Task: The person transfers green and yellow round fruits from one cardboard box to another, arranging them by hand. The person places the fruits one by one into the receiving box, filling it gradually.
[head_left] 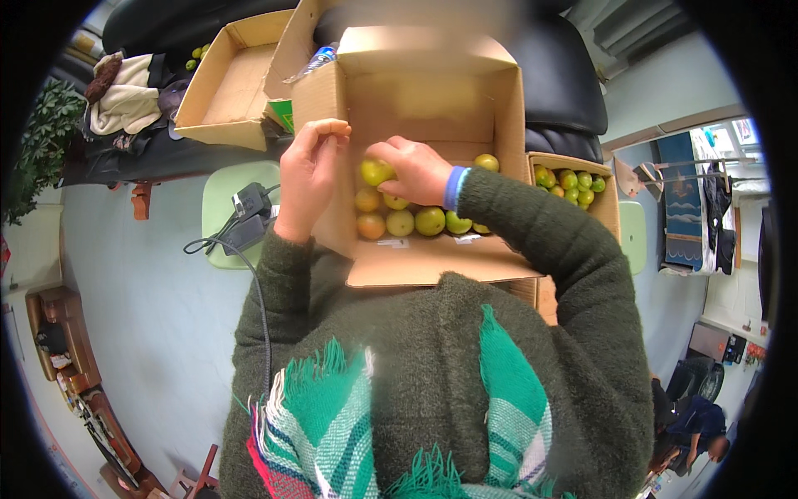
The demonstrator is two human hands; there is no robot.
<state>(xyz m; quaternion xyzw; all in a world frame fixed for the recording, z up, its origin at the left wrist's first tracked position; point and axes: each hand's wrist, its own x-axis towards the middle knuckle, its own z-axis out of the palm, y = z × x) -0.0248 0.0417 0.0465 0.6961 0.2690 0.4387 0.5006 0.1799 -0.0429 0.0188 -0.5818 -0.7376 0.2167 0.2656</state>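
An open cardboard box (420, 100) stands right in front of me, with a row of round yellow-green fruits (430, 221), like unripe tomatoes, along its near side; some have an orange blush. Inside it, my right hand (416, 170) grips one yellow-green fruit (376, 172) between thumb and fingers, above the others. My left hand (307, 179) is raised at the box's left wall, its thumb and fingertips pinched together. Whether anything small sits in that pinch, I cannot make out. My right forearm hides part of the box's right side.
A smaller box (573, 158) of green and reddish fruits sits at the right. At the left, a green stool (218, 187) carries a black adapter with cables (243, 226). Another open box (237, 79) rests on the black sofa (150, 166). Far right, a person (698, 424) bends down.
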